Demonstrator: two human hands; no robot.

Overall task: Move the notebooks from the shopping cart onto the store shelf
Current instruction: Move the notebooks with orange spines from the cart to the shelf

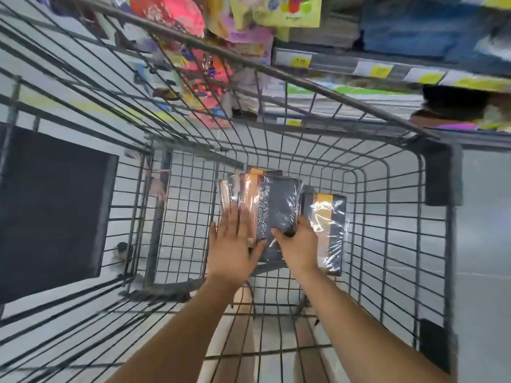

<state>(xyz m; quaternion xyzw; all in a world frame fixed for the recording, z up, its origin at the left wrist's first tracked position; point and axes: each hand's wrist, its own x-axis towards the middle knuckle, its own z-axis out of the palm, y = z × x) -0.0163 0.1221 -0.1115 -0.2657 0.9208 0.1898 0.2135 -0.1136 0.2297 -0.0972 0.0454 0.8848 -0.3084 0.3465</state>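
Observation:
Several dark grey and orange notebooks [276,205], wrapped in clear plastic, lie on the floor of the wire shopping cart [367,217]. One more notebook [330,230] lies to their right. My left hand [233,244] rests flat with fingers spread on the left side of the stack. My right hand [297,244] grips the stack's right edge, fingers curled over the top notebook. The store shelf [387,70] runs along the upper right, beyond the cart's rim.
Yellow price tags [301,61] line the shelf edge; blue packs [414,29] and colourful stationery [193,37] fill the shelves. A dark flat panel [52,205] leans at the cart's left end. Grey floor shows through the mesh.

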